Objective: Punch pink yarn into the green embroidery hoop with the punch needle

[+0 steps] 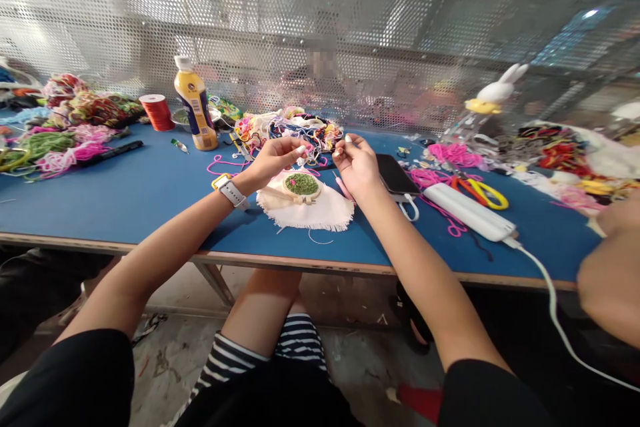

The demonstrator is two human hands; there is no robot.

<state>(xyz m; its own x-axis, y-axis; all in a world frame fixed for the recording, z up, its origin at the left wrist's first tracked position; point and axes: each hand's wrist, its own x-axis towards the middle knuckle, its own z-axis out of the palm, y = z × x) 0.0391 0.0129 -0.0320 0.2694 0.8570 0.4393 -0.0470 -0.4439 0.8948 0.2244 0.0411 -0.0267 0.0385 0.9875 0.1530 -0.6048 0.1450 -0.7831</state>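
My left hand [276, 159], with a white watch [231, 191] at its wrist, is raised above the cloth with thumb and fingers pinched together. A small pinkish bit shows at its fingertips, too small to name. Across a short gap, my right hand [361, 163] is also closed in a pinch; what it holds is hidden. Below them lies a white cloth [320, 215] with frayed edges. It is stretched in a small round hoop [301, 199] around green looped stitching [301, 184] with a pink spot. Beside my right hand is a pink-handled tool with a thin tip [343, 188]; I cannot tell whether it touches the hand.
Behind the hands lies a yarn heap [290, 128], with a yellow bottle [195, 103] and red spool [157, 112] leftward. To the right are a black phone [397, 175], white power strip [470, 212] and scissors [487, 193]. Another person's arm [613, 273] is at far right.
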